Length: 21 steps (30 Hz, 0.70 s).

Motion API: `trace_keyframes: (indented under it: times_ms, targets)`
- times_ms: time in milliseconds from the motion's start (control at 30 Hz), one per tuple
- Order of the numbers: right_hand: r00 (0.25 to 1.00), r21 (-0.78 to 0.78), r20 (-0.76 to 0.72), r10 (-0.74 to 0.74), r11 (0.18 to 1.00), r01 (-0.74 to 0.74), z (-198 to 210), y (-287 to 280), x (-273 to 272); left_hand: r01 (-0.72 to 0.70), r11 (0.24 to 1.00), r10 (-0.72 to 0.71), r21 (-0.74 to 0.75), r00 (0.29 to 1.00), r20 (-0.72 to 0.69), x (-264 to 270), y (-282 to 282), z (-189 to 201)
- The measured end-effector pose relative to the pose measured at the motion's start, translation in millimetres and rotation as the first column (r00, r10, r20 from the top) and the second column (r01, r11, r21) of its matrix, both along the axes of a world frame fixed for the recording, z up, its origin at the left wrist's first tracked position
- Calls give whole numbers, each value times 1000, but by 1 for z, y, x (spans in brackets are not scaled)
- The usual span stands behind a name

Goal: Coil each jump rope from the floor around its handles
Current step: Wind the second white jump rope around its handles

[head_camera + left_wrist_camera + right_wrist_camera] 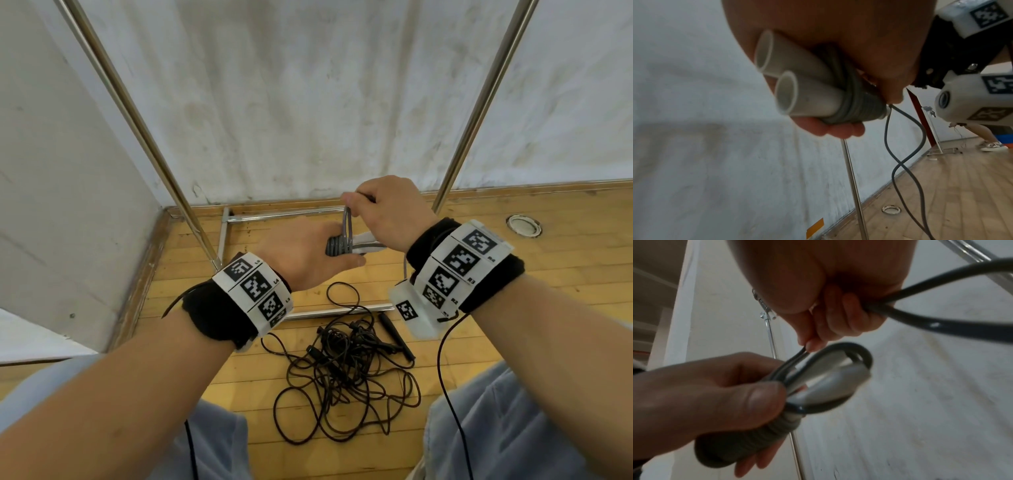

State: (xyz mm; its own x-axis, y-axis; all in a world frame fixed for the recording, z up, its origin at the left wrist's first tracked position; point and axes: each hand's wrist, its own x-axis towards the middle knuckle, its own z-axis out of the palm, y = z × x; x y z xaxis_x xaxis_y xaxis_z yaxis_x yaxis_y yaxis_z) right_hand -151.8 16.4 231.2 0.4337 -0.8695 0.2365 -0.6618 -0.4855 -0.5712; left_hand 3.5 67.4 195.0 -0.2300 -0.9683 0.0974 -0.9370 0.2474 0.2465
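the left hand (301, 255) grips the two white handles (797, 84) together so the grey rope (941, 327) coils stay tight; the right hand (387, 212) pinches a rope loop above them. a black jump rope (346, 373) lies tangled on the floor (531, 274).

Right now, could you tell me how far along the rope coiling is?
In hand: the left hand holds the white handles, already wrapped with grey rope; the right hand pinches a loop, some slack still hanging. Left: the black ropes lie tangled on the floor, untouched.
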Motion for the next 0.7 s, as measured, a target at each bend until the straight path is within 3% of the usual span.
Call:
trace_keyframes:
  times_ms: [133, 300, 433, 500, 567, 700]
  targets:
    - [998, 147, 50, -45, 988, 37, 0, -11, -7, 34, 992, -43, -122, 996, -74, 1, 4, 2]
    - [992, 279, 127, -5, 960, -31, 9, -19, -17, 135, 972, -170, -193, 969, -179, 2, 11, 12]
    - [988, 351, 150, 27, 933, -79, 3, -25, -21, 104, 972, -170, -211, 930, -326, -3, 16, 20]
    - [991, 409, 118, 64, 906, -107, -5, -26, -19, 44, 980, -130, -192, 878, -462, -4, 17, 24]
    - [978, 499, 202, 42, 855, -140, -12, -21, -14, -32, 990, -56, -135, 800, -598, -3, 15, 29]
    - [929, 448, 365, 54, 865, -226, -20, -7, 1, -172, 985, 79, -31, 598, -798, 7, 7, 36]
